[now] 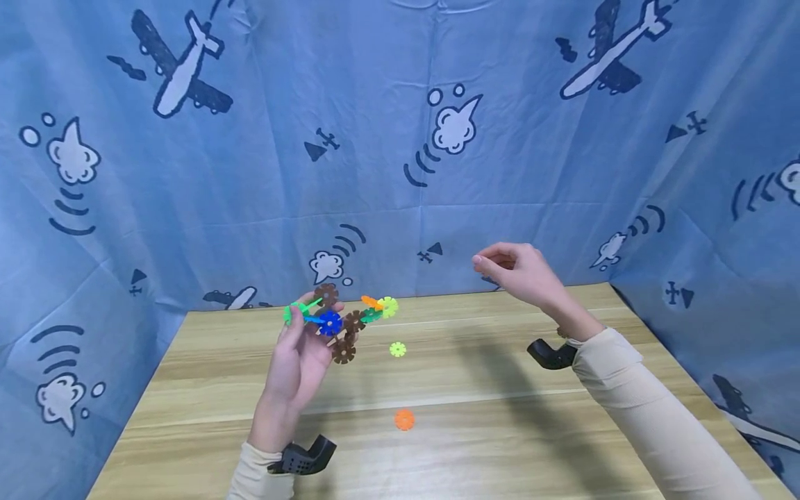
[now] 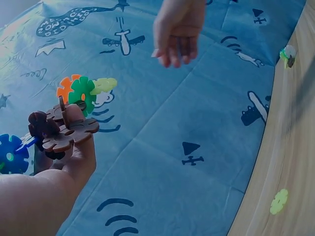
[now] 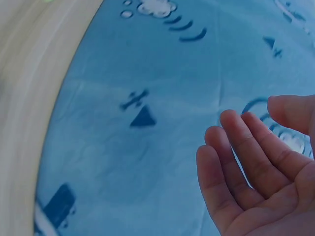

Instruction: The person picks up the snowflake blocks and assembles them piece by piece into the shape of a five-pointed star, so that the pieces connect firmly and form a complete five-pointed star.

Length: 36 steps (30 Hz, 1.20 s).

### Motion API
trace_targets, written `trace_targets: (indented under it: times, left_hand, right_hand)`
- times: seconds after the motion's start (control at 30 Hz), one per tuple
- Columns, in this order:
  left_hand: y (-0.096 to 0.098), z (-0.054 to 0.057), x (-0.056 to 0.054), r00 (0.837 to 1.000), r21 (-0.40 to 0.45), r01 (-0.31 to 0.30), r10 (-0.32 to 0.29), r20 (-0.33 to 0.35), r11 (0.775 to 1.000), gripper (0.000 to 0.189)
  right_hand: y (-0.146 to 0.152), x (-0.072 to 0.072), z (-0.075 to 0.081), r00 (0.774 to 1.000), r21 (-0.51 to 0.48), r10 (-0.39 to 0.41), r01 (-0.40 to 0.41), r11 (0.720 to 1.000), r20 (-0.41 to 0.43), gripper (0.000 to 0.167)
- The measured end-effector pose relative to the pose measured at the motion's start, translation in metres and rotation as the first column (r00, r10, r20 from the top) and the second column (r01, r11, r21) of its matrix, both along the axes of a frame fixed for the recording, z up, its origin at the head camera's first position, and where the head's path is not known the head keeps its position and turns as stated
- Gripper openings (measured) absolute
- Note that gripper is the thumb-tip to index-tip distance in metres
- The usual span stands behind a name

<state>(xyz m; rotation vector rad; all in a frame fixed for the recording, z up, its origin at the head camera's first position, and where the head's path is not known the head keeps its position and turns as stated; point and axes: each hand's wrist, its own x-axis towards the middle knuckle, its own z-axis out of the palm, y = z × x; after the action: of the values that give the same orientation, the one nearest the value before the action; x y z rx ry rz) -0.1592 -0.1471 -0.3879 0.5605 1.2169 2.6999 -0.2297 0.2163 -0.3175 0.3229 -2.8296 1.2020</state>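
Above the wooden table (image 1: 450, 444), left fingers (image 1: 292, 333) gripping joined notched discs (image 1: 330, 323); right fingers (image 3: 258, 162) loosely curved, empty

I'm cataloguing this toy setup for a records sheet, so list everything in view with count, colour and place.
Wood-grain table: 1, light brown, under the loose pieces.
Airplane-print fabric curtain: 1, blue, behind the table and at its sides.
Joined cluster of notched plastic discs: 1, brown, blue, green, orange and yellow-green, held up at left.
Loose notched plastic disc: 1, yellow-green, flat on the table.
Loose round notched disc: 1, orange, on the table, nearer the person.
Small multicoloured pile: 1, parts too small to count, on the table.
Bent wrist devices: 2, black, one per wrist.
Long sleeves: 2, cream, on the arms.
Left hand: 1, bare, gripping the cluster.
Right hand: 1, bare, raised, holding nothing.
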Motion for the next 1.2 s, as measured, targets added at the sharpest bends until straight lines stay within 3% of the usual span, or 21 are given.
trace_targets:
  times: [0.23,0.4,0.6,0.8,1.0,1.2]
  left_hand:
    - [-0.002,-0.001,-0.004,0.999,0.069,0.035,-0.034,-0.021,0.997,0.041]
    - [-0.005,-0.005,-0.005,0.996,0.117,0.076,-0.069,-0.058,0.99,0.057]
    - [-0.006,-0.006,-0.005,0.997,0.138,0.071,-0.065,-0.042,0.988,0.058]
    - [-0.007,-0.006,-0.005,0.995,0.192,0.092,-0.083,-0.053,0.977,0.057]
    - [-0.01,-0.006,-0.006,0.992,0.201,0.108,-0.094,-0.078,0.974,0.055]
    - [-0.014,-0.007,-0.005,0.997,0.208,0.075,-0.065,-0.05,0.975,0.051]
  right_hand:
    - [0.035,0.005,-0.017,0.997,0.009,-0.075,0.076,0.997,-0.017,0.042]
    - [0.055,0.009,-0.032,0.991,0.009,-0.132,0.132,0.991,-0.003,0.049]
    - [0.077,0.013,-0.044,0.984,0.042,-0.177,0.177,0.983,0.002,0.056]
    - [0.1,0.015,-0.053,0.978,0.176,-0.206,0.206,0.962,-0.018,0.063]
    - [0.119,0.014,-0.065,0.983,0.306,-0.182,0.18,0.935,-0.022,0.056]
    - [0.139,0.014,-0.079,0.987,0.455,-0.16,0.13,0.881,0.027,0.055]
